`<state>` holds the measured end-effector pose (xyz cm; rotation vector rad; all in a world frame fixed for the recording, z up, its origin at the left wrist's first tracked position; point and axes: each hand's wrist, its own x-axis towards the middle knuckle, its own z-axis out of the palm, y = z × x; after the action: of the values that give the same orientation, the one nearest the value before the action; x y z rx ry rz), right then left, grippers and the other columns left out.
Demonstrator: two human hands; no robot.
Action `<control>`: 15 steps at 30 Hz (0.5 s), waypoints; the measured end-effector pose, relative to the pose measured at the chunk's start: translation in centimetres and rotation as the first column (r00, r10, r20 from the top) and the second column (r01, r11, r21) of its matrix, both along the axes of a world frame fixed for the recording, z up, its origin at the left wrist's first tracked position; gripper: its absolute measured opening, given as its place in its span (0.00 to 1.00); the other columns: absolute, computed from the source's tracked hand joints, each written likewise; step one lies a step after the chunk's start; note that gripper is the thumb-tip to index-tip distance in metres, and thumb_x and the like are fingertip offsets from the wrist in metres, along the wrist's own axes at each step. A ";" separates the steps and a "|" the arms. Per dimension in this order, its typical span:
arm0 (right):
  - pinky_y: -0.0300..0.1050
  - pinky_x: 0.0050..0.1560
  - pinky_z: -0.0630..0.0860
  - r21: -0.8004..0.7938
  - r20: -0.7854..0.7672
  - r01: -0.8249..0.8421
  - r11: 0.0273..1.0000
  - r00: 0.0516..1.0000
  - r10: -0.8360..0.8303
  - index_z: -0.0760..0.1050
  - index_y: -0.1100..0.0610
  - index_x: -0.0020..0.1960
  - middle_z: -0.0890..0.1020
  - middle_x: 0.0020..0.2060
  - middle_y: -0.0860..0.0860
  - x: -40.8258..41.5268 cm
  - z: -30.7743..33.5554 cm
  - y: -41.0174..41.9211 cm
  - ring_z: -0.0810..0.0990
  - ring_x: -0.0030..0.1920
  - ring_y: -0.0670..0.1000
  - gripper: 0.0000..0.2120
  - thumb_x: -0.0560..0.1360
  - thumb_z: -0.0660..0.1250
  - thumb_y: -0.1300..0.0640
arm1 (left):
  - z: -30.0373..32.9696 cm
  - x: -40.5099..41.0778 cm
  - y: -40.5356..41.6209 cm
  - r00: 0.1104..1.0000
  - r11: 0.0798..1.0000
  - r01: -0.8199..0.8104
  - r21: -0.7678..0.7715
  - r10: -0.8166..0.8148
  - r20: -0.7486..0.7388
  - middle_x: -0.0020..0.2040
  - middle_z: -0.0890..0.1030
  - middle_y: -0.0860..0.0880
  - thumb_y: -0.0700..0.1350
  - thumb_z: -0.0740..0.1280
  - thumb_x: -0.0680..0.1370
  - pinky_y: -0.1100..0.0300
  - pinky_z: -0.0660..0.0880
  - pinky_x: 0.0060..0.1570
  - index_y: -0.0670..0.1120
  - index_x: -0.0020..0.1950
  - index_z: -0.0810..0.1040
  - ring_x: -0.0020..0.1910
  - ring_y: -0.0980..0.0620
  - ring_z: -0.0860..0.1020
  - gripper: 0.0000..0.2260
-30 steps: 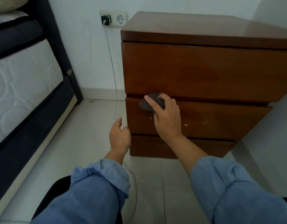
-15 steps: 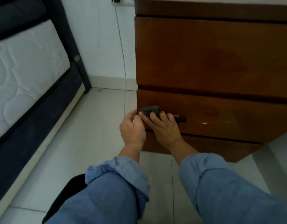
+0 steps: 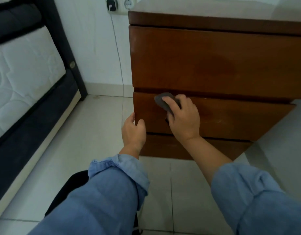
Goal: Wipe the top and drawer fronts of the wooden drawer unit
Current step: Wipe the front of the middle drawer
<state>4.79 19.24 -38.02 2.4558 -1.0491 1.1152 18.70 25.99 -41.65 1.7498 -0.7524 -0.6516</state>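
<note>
At the left edge of the lower drawer front [image 3: 231, 116], the left hand [image 3: 133, 131] has let go of the cloth [image 3: 163, 101] and now hooks its thumb on the corner, holding nothing. Further in, the right hand [image 3: 183, 119] presses the cloth near the top edge, up from low down, so this front is half wiped.

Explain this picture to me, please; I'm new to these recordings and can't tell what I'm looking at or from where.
There is no machine here. A camera worn on a person's head looks forward and down, so the blue sleeves and both hands are the wearer's own. The right hand presses a dark grey cloth against the middle drawer front of a wooden drawer unit, wiping it. The left hand holds nothing; its fingers rest at the drawer's left edge. A bed stands to the left, and a charger cable hangs from a wall socket to the tiled floor.
</note>
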 end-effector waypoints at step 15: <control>0.49 0.40 0.77 0.432 -0.245 0.070 0.899 0.969 0.042 0.79 0.51 0.55 0.81 0.47 0.52 4.0 -9.7 -0.1 0.80 0.43 0.57 0.12 0.73 0.65 0.60 | -2.0 0.0 -0.9 0.994 0.995 -0.097 -0.033 0.098 0.046 0.67 0.73 0.53 0.54 0.58 0.71 0.58 0.68 0.61 0.53 0.71 0.68 0.66 0.52 0.71 0.27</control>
<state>8.75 19.15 -47.74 2.8251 -1.3508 0.5824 18.75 25.13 -43.65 1.7670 -0.7014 -0.5316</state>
